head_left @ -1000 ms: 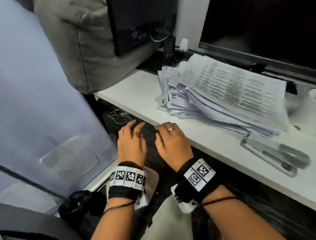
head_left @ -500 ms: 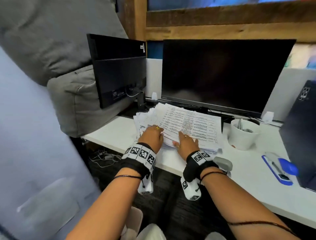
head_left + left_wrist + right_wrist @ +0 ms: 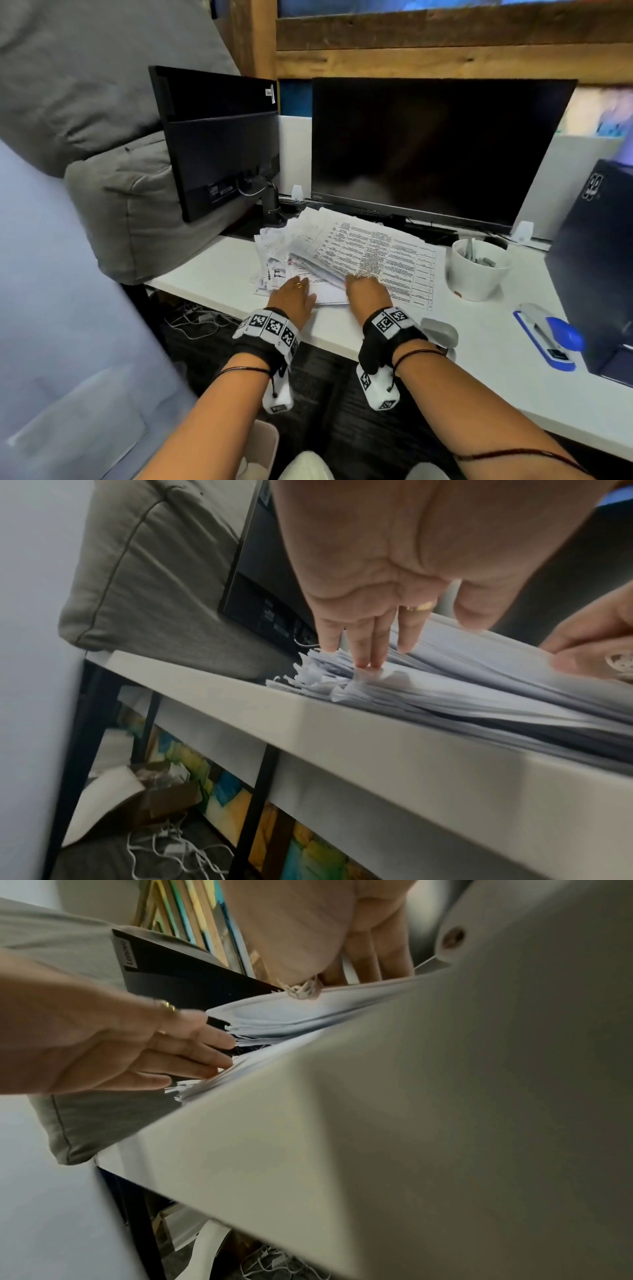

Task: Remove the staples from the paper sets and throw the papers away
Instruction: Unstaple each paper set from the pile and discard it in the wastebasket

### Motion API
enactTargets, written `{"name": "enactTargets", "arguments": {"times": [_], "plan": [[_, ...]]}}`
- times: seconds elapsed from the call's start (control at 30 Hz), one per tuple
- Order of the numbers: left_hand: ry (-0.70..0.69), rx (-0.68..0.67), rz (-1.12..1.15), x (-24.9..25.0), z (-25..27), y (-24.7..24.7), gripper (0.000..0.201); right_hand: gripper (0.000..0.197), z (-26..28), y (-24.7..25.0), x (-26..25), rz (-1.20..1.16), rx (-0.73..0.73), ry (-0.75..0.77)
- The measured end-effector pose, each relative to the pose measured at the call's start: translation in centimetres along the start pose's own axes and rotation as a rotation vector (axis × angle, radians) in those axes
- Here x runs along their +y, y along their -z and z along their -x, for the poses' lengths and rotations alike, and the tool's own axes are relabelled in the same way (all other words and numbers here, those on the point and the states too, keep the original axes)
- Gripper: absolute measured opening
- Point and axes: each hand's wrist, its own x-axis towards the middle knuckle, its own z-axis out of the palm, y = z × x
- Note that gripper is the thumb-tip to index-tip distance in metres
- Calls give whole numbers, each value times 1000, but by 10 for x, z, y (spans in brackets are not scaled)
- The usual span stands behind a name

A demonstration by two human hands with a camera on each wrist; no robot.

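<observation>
White desk (image 3: 219, 274): laminate top that carries everything below; its near edge runs just under both wrists.
Large monitor (image 3: 438, 147): dark screen at the far side, directly behind the papers.
Small monitor (image 3: 219, 137): seen from the back, far left, beside a grey cushion (image 3: 113, 205).
Paper stack (image 3: 376, 253): the task's stapled sets, a thick loose pile near the desk's middle, in front of the large monitor; its left corners are ragged and fanned, and its upper part is raised off the lower sheets.
White cup (image 3: 476, 274): just right of the stack, holding small metal pieces that are too small to identify.
Blue stapler (image 3: 548, 335): near right, well apart from the stack.
Grey stapler (image 3: 442, 330): at the near edge, just beside the right wrist.
Left hand (image 3: 294, 298): fingers straight, fingertips (image 3: 366, 658) pressing flat on the lower sheets at the ragged corner; grasping nothing.
Right hand (image 3: 366, 291): fingers hooked over the near edge of the upper sheets, with the thumb under them.
Risk, slippage: lifting only the near edge could let the loose upper sets slide toward the cup.
Risk, tearing: the frayed left corners may rip if pulled while the left hand pins them.
Risk, separation: more than one stapled set may come away together.
</observation>
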Motion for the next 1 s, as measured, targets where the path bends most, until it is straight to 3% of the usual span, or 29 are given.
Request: {"name": "enactTargets", "arguments": {"times": [0.1,0.23,0.33,0.43,0.6,0.73,0.8,0.87,1.0], "plan": [[31,130,313,3,3,9,52,34,3,7,-3,7,59,12],[77,359,503,12,6,28,48,25,14,19,-11,44,183,10],[180,408,572,19,6,36,49,39,21,22,-12,-65,202,5],[276,443,632,28,7,36,47,13,34,28,-12,-131,216,-8],[326,435,568,38,12,40,25,27,42,27,-2,-354,189,-11],[349,585,772,38,15,59,10,36,59,33,39,-313,242,-196],[350,650,830,37,15,72,21,48,71,34,67,-183,155,-290],[341,705,856,36,15,82,27,59,80,33,84,-138,-26,-326],[336,828,916,42,19,100,34,67,87,27,90,-155,-224,-247]]}}
